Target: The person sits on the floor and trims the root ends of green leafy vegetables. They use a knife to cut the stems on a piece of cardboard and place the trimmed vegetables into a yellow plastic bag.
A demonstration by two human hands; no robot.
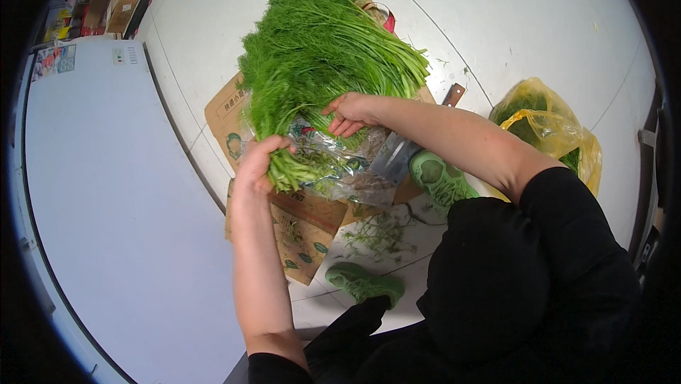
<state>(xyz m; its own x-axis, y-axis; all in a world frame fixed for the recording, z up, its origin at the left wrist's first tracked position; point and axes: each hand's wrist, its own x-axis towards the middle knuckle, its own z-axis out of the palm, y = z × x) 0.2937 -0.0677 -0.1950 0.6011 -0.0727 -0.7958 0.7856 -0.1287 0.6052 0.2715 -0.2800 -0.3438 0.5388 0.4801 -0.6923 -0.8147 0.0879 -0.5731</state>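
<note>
My left hand (255, 165) is closed around the stem ends of a bunch of feathery greens (290, 171), likely dill or fennel fronds. Its leafy part reaches up toward a large pile of the same greens (330, 38). Fingers spread, my right hand (354, 113) is at the near edge of the pile, over some stems; whether it presses on them I cannot tell. Between the hands lies a crumpled clear plastic bag (367, 192) with leafy scraps on it. Under my right forearm shows a wide knife blade (393, 159), with a riveted wooden handle (454, 95) beyond the arm.
Flattened printed cardboard (223, 115) lies beneath the greens on the tiled floor (468, 6). A yellow plastic bag (589, 158) containing greens stands at right. A white chest-type appliance (133, 198) fills the left. Loose trimmings (380, 235) lie between my green shoes (364, 283).
</note>
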